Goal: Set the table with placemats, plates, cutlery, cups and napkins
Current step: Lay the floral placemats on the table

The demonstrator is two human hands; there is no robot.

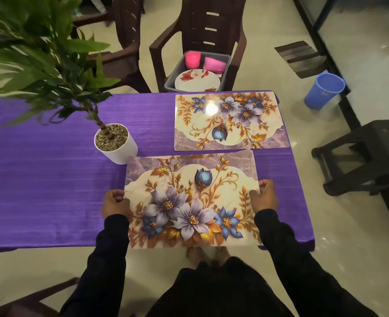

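Observation:
A floral placemat (190, 200) lies at the near edge of the purple table (47, 179). My left hand (114, 203) pinches its left edge and my right hand (265, 195) pinches its right edge. A second floral placemat (231, 121) lies flat at the far right of the table. Beyond the table, a grey tub (226, 59) on a brown chair (202, 24) holds a white flowered plate (197, 81) and two pink cups (192, 59).
A potted plant in a white pot (118, 148) stands just left of the near placemat's far corner. A blue bucket (325, 90) and a dark stool (369, 154) stand on the floor to the right. A second brown chair (124, 40) is at the back left.

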